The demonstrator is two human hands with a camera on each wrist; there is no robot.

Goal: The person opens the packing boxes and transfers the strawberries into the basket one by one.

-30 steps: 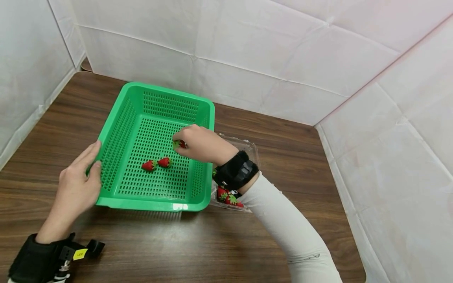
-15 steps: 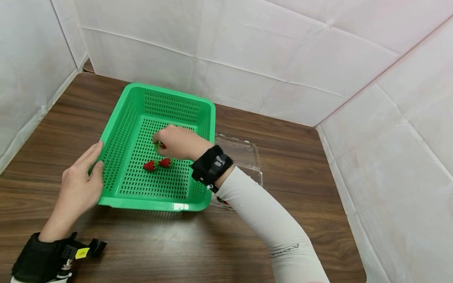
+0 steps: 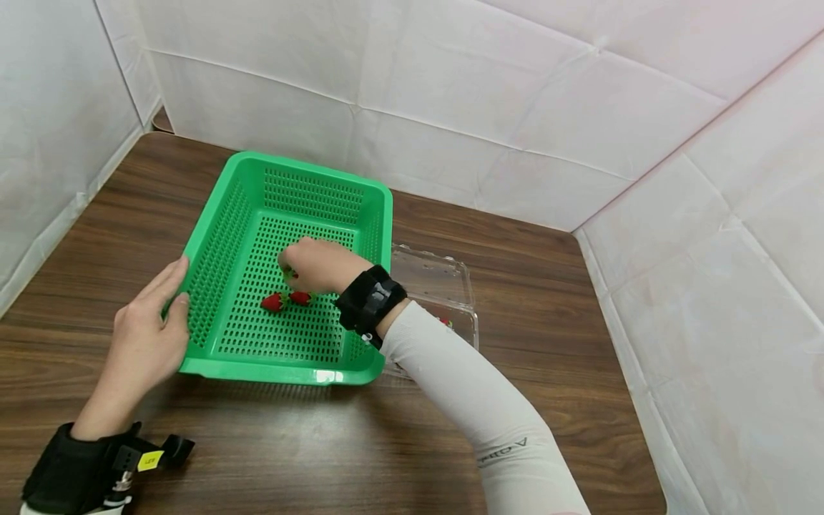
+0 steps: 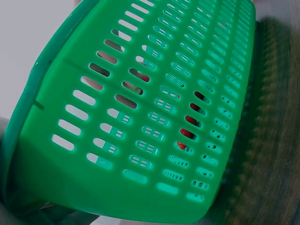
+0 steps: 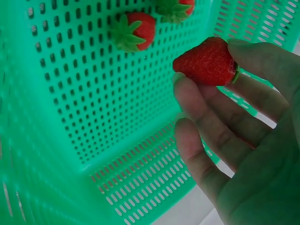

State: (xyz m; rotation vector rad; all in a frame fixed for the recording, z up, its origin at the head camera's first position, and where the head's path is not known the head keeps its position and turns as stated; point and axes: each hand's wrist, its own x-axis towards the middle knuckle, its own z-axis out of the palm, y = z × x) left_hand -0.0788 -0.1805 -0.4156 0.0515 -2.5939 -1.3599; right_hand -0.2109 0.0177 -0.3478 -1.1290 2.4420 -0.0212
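In the head view, my left hand (image 3: 151, 329) rests against the left side of a green perforated basket (image 3: 290, 373), its fingers straight at the rim. Inside the basket, my right hand (image 3: 318, 265) pinches a strawberry (image 5: 208, 62) between thumb and fingertips. The right wrist view shows that berry whole, red with a bit of green at its stem end. Two more strawberries lie on the basket floor: one to the left (image 3: 273, 302), the other (image 3: 300, 297) just below my right hand. Red patches of strawberry (image 4: 188, 133) show through the slots in the left wrist view.
A clear plastic clamshell box (image 3: 433, 275) lies open to the right of the basket, partly behind my right forearm, a strawberry (image 3: 445, 322) showing in it. White sheeting (image 3: 450, 100) walls the back and sides of the brown wooden table (image 3: 528, 286).
My right hand has moved left and slightly down inside the basket, carrying the strawberry closer to the two on the floor. The left hand stays at the basket's side.
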